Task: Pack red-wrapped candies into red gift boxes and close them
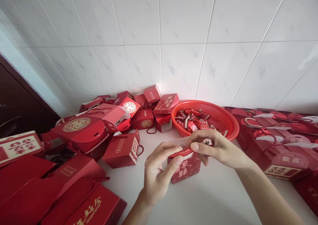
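Both hands are raised at the middle of the table, over a small red gift box (188, 170) with pale lettering that stands on the white surface. My left hand (159, 167) pinches a red wrapped candy (184, 152) between thumb and forefinger, just above the box's top. Close by on the right, my right hand (216, 147) has its thumb and fingers closed around a red wrapper with dark and white print (207, 142). Whether this is the same candy or a second one I cannot tell. The hands hide most of the box's opening.
A red plastic basket (230, 119) with several wrapped candies stands behind my hands by the tiled wall (181, 69). Red gift boxes (121, 150) are piled on the left. More boxes with cord handles (280, 152) stand in rows on the right.
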Tool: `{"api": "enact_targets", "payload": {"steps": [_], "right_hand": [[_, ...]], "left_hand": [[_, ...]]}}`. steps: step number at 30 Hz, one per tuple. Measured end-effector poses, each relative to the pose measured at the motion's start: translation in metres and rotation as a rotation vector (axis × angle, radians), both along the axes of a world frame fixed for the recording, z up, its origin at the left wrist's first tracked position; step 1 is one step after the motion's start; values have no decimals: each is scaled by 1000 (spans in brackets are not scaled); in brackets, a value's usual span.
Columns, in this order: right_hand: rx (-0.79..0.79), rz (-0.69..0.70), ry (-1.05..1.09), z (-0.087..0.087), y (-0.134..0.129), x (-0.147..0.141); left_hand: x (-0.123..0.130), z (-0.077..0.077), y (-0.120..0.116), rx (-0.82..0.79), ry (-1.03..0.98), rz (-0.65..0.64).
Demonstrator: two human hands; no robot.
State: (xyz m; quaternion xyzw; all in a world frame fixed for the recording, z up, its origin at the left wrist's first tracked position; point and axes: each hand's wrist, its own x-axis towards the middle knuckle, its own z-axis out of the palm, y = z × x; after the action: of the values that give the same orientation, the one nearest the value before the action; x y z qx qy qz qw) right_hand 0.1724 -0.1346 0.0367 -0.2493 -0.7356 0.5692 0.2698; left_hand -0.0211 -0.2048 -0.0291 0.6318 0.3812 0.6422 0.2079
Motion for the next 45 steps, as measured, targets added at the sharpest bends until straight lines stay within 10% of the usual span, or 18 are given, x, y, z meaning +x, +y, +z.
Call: {"api": "enact_targets", "payload": {"steps": [34, 45], "right_hand": [[-40, -49, 25, 1, 2, 2], [-59, -35, 69, 5, 0, 9]], "left_hand": [[-2, -5, -3, -121, -93, -75], [-7, -8, 1, 174, 43, 17]]}}
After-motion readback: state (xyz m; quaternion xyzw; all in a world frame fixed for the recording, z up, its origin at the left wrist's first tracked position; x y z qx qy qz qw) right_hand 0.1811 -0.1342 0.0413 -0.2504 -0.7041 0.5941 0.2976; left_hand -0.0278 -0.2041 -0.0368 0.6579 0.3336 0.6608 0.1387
